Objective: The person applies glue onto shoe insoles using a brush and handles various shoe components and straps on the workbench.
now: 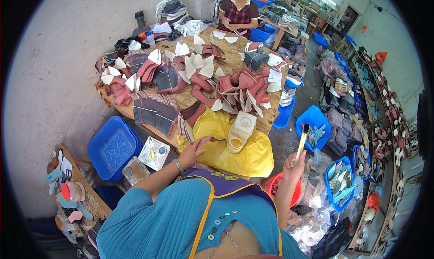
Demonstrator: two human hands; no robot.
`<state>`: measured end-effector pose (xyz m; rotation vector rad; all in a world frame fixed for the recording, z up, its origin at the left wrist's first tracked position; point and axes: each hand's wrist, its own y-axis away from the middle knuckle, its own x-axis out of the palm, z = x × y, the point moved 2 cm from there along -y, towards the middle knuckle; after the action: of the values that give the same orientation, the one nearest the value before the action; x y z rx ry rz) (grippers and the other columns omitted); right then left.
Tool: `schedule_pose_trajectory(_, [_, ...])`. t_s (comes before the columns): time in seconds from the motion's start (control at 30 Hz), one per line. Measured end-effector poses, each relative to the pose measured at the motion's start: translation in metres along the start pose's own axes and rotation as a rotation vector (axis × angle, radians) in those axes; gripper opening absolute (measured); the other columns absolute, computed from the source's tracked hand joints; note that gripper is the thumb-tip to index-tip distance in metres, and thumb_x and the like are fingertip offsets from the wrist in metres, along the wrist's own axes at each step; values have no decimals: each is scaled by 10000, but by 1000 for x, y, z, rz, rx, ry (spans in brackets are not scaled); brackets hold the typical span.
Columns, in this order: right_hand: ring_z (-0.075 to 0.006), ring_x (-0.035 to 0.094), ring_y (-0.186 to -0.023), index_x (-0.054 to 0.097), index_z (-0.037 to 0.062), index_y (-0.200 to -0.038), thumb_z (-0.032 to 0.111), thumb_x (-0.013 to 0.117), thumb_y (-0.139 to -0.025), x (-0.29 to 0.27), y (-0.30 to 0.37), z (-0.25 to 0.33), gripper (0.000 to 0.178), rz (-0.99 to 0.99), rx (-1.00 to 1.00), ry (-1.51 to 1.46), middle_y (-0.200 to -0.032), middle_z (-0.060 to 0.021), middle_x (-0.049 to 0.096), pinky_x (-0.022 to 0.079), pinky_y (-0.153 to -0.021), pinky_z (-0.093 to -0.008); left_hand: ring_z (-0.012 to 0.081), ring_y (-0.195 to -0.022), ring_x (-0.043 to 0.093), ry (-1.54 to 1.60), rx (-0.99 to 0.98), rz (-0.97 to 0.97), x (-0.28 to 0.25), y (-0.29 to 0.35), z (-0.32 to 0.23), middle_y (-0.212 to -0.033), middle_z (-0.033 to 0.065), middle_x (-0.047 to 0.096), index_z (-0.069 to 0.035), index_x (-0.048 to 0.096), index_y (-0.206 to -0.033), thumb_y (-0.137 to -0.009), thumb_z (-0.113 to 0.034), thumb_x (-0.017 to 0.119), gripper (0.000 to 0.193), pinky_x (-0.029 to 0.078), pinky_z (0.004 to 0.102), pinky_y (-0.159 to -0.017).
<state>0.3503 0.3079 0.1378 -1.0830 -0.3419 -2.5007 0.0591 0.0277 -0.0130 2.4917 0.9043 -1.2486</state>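
Note:
My left hand [191,152] is closed on a flat pinkish shoe piece [203,143] at the near edge of the table, over a yellow plastic sheet [253,155]. Away from the table on the right, my right hand [294,166] grips a glue brush [301,143] by its pale handle, dark bristles pointing up. A cut-open whitish plastic jug [243,127] lies on the sheet, its round mouth toward me. Just beyond my left hand stand fanned rows of shoe pieces [185,125], with a long row of grey ones [156,112] to their left.
Red shoe pieces with white tips [244,89] pile across the wooden table [230,55]. Stacked blue trays [115,143] stand at left. A red bucket [296,195] and blue bins [314,123] are at right. Another person [239,12] works at the far end.

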Motion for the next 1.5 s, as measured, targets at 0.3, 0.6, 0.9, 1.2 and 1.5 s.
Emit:
schedule_pose_trajectory(0.3, [-61, 355, -425, 498, 72, -953, 318, 486, -956, -9, 12, -10, 246, -84, -77, 115, -612, -11, 465, 265, -382, -198, 121, -637, 533, 1068, -762, 184, -2, 11, -8, -964, 70, 589, -48, 435, -1296, -937, -229, 507, 409, 459, 220, -608])
schedule_pose_trajectory(0.6, [-77, 415, -472, 495, 91, -1111, 276, 482, -956, -3, 16, -14, 242, -33, -104, 35, -676, -28, 530, 312, -406, -188, 178, -838, 642, 1471, -906, 449, 6, 4, -10, -1030, 95, 614, -35, 491, -1136, -944, -145, 487, 221, 534, 246, -625])
schedule_pose_trajectory(0.9, [-70, 440, -514, 512, 112, -1104, 288, 532, -931, 28, 22, -36, 248, -36, -85, 176, -771, -29, 563, 322, -430, -180, 212, -947, 636, 1655, -868, 557, -5, -5, 7, -1121, 99, 588, -45, 420, -1227, -966, -154, 437, 283, 536, 243, -658])
schedule_pose_trajectory(1.2, [-60, 435, -531, 535, 87, -1074, 222, 538, -929, 75, 8, -64, 198, -77, -77, 241, -794, -40, 570, 285, -402, -164, 176, -881, 648, 1514, -800, 496, -17, -2, 31, -1096, 76, 610, -94, 466, -1219, -969, -170, 437, 263, 532, 224, -654])
schedule_pose_trajectory(1.5, [-54, 408, -491, 528, 91, -963, 239, 547, -922, 91, 18, -82, 154, -142, 27, 258, -716, -29, 532, 268, -388, -167, 148, -839, 641, 1500, -874, 553, -16, 11, 40, -1092, 46, 614, -125, 457, -1250, -973, -174, 427, 284, 522, 216, -649])
